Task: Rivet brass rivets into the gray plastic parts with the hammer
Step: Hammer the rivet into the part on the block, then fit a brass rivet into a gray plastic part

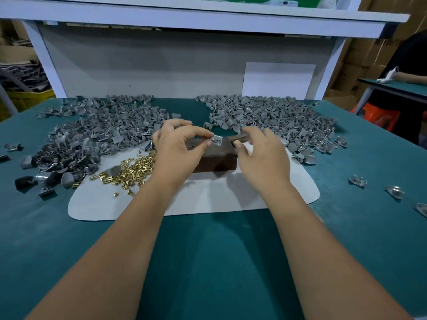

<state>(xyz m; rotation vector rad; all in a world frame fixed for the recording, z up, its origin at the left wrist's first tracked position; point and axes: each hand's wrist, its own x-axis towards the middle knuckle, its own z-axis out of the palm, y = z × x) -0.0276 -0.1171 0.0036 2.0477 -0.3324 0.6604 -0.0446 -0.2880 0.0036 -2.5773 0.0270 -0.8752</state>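
The left hand (179, 144) is pinching in a narrow grip a small gray plastic part with a brass rivet (217, 140) over the dark brown block (215, 158) on the green desk (208, 262), while the right hand (261, 153), fingers loosely spread, is touching the dark hammer head (238, 137) just right.

Factory assembly bench (208, 250), heaped gray parts (104, 125), cardboard boxes (360, 54)

Rivets (129, 169) lie left of the block (215, 158), on the mat (208, 199).
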